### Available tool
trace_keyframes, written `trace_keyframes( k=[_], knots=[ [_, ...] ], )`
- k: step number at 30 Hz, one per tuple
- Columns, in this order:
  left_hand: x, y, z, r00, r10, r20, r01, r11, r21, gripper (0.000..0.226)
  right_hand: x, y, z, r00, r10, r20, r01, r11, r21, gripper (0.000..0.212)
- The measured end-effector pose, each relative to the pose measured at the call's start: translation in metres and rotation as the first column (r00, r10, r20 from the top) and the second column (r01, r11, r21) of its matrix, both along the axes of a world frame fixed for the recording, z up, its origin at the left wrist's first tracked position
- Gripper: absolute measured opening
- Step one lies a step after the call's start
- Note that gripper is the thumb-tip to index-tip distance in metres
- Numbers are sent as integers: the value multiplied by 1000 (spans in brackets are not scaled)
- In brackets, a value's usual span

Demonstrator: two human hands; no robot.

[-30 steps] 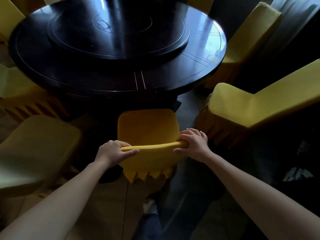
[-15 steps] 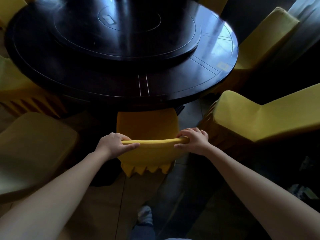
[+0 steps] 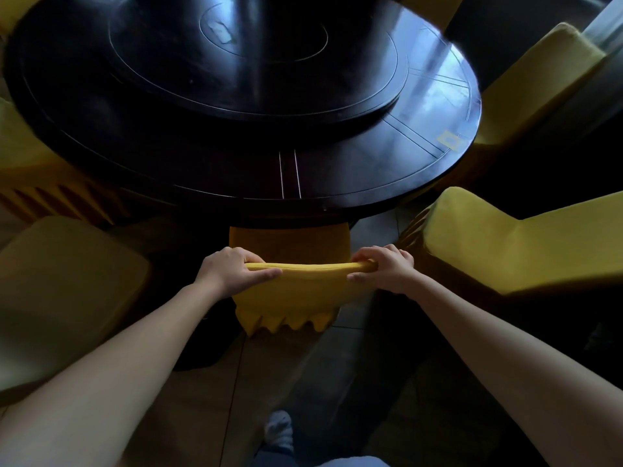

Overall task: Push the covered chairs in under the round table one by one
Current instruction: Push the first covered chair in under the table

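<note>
A chair in a yellow cover (image 3: 296,294) stands straight ahead of me, its seat mostly hidden beneath the rim of the dark round table (image 3: 337,183). My left hand (image 3: 229,269) grips the left end of its top rail, thumb on the near side. My right hand (image 3: 384,269) grips the right end the same way. Only a short strip of the seat shows between the rail and the table edge.
Another covered chair (image 3: 505,244) stands pulled out at the right, one more (image 3: 532,85) at the far right, and others (image 3: 64,291) at the left. A raised turntable (image 3: 236,62) sits on the table. My shoe (image 3: 279,429) is on the wooden floor below.
The chair has slid forward under the table with both hands on its rail; less of the seat shows now, and I have stepped closer.
</note>
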State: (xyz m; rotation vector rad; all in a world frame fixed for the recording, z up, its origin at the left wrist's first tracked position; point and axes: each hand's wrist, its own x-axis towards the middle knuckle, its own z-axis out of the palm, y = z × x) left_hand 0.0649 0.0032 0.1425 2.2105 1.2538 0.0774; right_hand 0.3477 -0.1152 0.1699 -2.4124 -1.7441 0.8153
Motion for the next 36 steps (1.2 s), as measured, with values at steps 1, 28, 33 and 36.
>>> trace_keyframes(
  k=[1, 28, 33, 36],
  knots=[
    [0, 1, -1, 1000, 2, 10, -2, 1000, 0, 81, 0, 1, 0, 1000, -1, -1, 1, 1000, -2, 35],
    [166, -74, 50, 995, -48, -82, 45, 998, -36, 54, 50, -92, -1, 995, -58, 77, 33, 955, 296, 59],
    [200, -108, 59, 983, -180, -20, 182, 978, 99, 62, 53, -103, 10, 993, -92, 74, 67, 957, 281, 54],
    [259, -130, 61, 956, -293, -3, 289, 941, 176, 68, 106, -132, 21, 980, -175, 93, 141, 946, 291, 57]
  ],
)
